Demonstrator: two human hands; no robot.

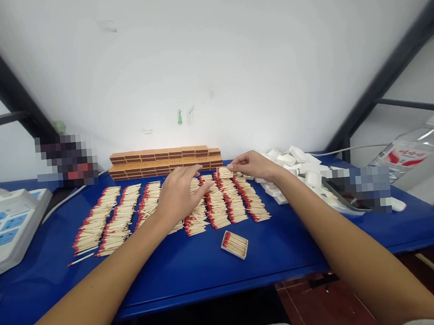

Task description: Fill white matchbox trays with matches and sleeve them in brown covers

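Blue worktop [173, 271] against a white wall [209, 58]. At left, power strip [4, 224] cut off by the frame; two pixelated patches unreadable. Near the front edge, open tray [235, 244] full of matches. Flat on the match rows [112, 221]: left hand [178, 195], fingers spread; right hand [253, 165] pinching a match bundle [224, 172] at the rows' far end, beside heaped white trays [300, 163].

I see a power strip [3, 219] far left on the blue table [173, 271]; plastic bottle [411, 152] lying far right.
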